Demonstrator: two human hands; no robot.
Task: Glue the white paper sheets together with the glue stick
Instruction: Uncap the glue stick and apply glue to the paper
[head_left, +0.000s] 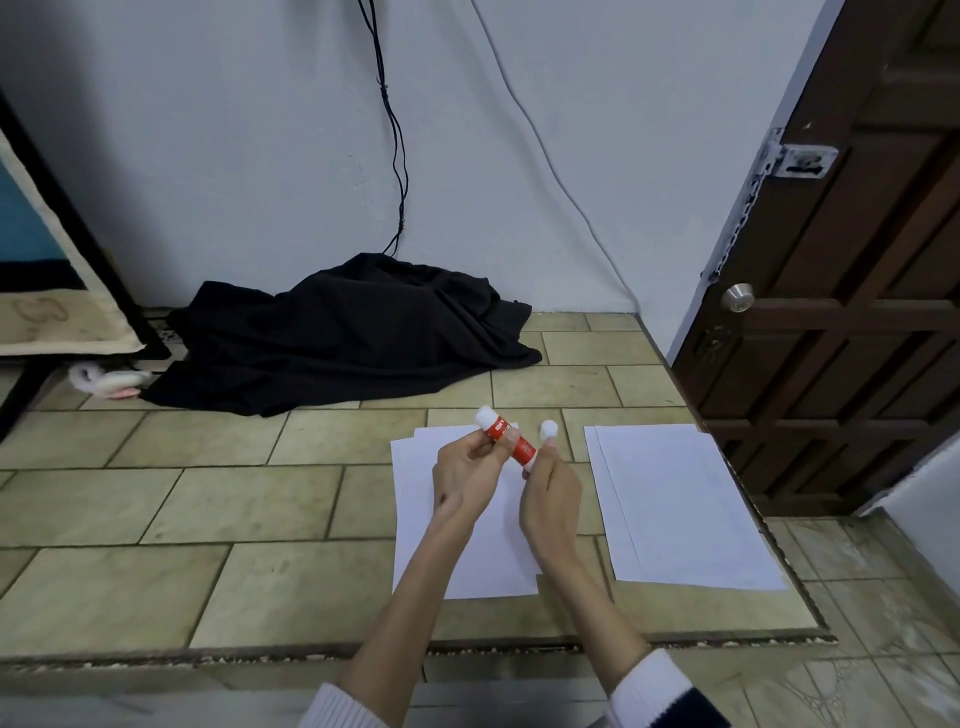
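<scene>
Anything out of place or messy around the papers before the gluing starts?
Nothing spilled or damaged. Both paper stacks lie flat, though the sheets in the right stack and the left stack are fanned slightly, edges not flush. The left hand and right hand hold the glue stick above the left stack.

Soft, even indoor light here, a little dim and cool, no hard glare anywhere. The white wall (260, 130) grades into grey shade toward the upper left corner. Faint shadows only under the black cloth (343, 332). Wide-angle bend shows clearly: the door (852, 270) leans inward, floor tiles (156, 499) curve. Edges go soft, especially the sleeves (660, 691) at the bottom.
</scene>
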